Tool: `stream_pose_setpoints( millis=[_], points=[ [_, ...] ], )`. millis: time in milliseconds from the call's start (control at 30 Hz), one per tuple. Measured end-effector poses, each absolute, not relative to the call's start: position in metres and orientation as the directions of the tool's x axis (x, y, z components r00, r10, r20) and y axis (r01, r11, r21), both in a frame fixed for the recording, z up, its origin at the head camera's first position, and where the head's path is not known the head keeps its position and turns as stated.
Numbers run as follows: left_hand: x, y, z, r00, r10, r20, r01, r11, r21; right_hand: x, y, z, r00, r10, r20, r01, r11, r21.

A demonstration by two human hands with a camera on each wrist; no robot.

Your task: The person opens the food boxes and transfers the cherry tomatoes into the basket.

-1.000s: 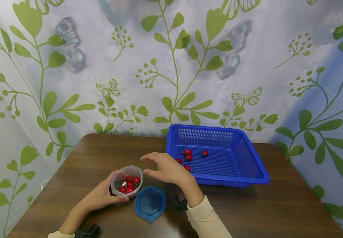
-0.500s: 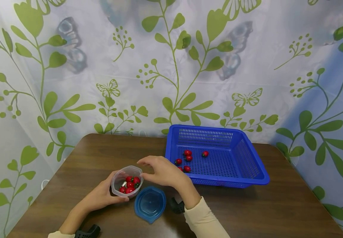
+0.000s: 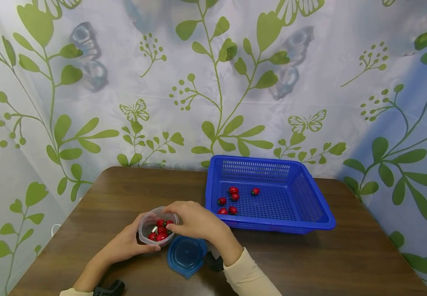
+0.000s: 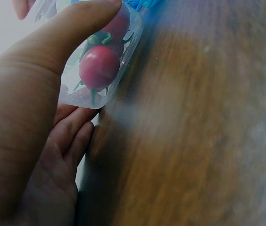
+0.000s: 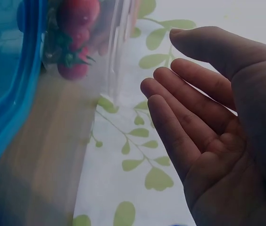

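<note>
My left hand (image 3: pixel 126 242) grips a small clear plastic container (image 3: pixel 144 224), its mouth tilted toward me. Several red cherry tomatoes (image 3: pixel 161 230) with green stems lie inside. In the left wrist view the thumb crosses the container's side, and a tomato (image 4: pixel 100 67) shows through the wall. My right hand (image 3: pixel 195 218) is at the container's right rim, overlapping the opening in the head view. The right wrist view shows that hand's fingers (image 5: pixel 185 115) loosely extended, nothing between them and the thumb. A blue lid (image 3: pixel 187 255) lies on the table just right of the container.
A blue perforated plastic basket (image 3: pixel 280 224) stands at the back right of the brown wooden table (image 3: pixel 309 263). Several more cherry tomatoes (image 3: pixel 233 190) are in its left half. A leaf-patterned curtain (image 3: pixel 235 102) hangs behind the table.
My right hand has moved left and toward me, from beside the basket to over the container's rim. The left hand and the container have stayed in place.
</note>
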State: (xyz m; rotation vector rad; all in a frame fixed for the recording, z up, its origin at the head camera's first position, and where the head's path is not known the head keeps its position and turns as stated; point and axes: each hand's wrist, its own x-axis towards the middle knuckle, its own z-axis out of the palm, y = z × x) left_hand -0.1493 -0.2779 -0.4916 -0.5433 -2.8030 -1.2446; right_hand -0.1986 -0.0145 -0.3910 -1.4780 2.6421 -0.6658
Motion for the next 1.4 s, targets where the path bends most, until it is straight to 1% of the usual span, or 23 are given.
stream_pose_setpoints(
  millis=[400, 700, 1067, 1400],
  points=[
    [-0.144, -0.276, -0.491, -0.941, 0.305, 0.147, 0.31, 0.602, 0.736, -0.192, -0.025, -0.402, -0.525, -0.842, 0.127, -0.807, 0.445, -0.388],
    [-0.14, -0.275, -0.492, -0.94, 0.306, 0.153, 0.312, 0.584, 0.749, -0.192, -0.027, -0.411, -0.477, -0.866, 0.148, -0.834, 0.394, -0.386],
    [-0.136, -0.274, -0.495, -0.94, 0.309, 0.146, 0.306, 0.57, 0.763, -0.185, -0.034, -0.419, -0.471, -0.871, 0.143, -0.844, 0.397, -0.36],
    [-0.134, -0.273, -0.496, -0.937, 0.313, 0.155, 0.313, 0.554, 0.771, -0.178, -0.041, -0.422, -0.463, -0.877, 0.131, -0.842, 0.388, -0.374]
  ],
)
